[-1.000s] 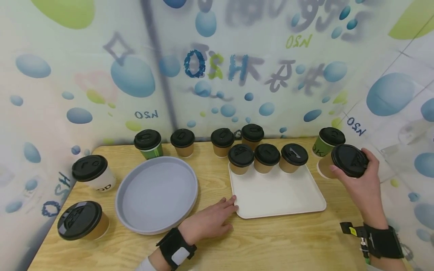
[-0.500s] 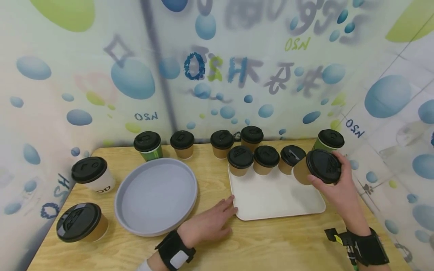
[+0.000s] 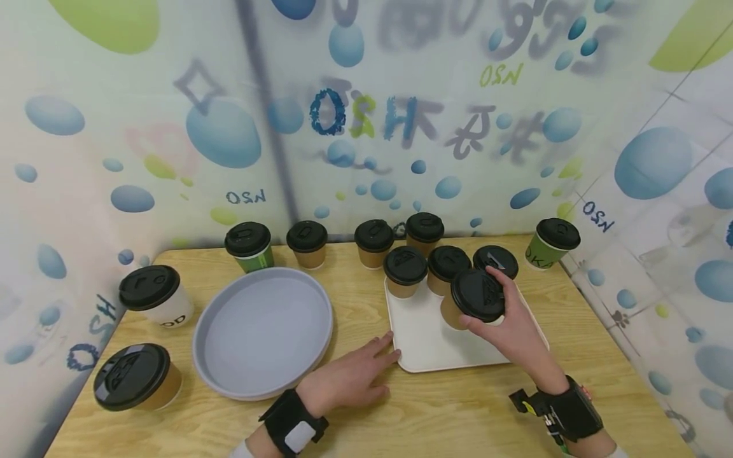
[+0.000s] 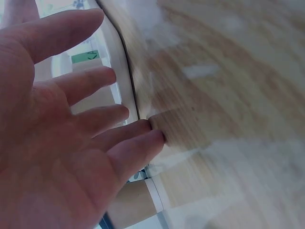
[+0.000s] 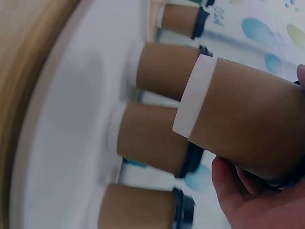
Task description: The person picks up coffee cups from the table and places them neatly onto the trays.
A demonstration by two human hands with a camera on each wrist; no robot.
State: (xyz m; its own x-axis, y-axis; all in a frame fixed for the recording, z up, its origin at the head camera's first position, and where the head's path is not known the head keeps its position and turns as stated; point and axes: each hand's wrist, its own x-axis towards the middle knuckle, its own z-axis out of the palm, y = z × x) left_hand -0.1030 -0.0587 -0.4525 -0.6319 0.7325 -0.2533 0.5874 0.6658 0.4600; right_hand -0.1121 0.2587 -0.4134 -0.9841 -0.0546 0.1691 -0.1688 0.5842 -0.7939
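Note:
My right hand (image 3: 518,331) grips a brown paper coffee cup (image 3: 480,298) with a black lid. In the right wrist view this cup (image 5: 252,114) is in the air, its white-banded base tilted toward the tray and fingers around the lid end. Below it lies a white rectangular tray (image 3: 426,346). Along the tray's back edge stand three more brown cups (image 3: 403,289) with black lids; the held cup partly covers them in the head view. My left hand (image 3: 346,378) lies with extended fingers, fingertips touching the tray's left edge; the left wrist view shows its palm.
A round grey tray (image 3: 263,334) is left of my left hand. Beyond it stand a white cup (image 3: 174,308) and a large brown cup (image 3: 166,385). A green cup (image 3: 256,262) and several brown cups line the back wall. Another green cup (image 3: 541,252) stands back right.
My right hand has carried the brown cup leftward from beside the right green cup to over the white tray. The left hand has stayed at the tray's edge.

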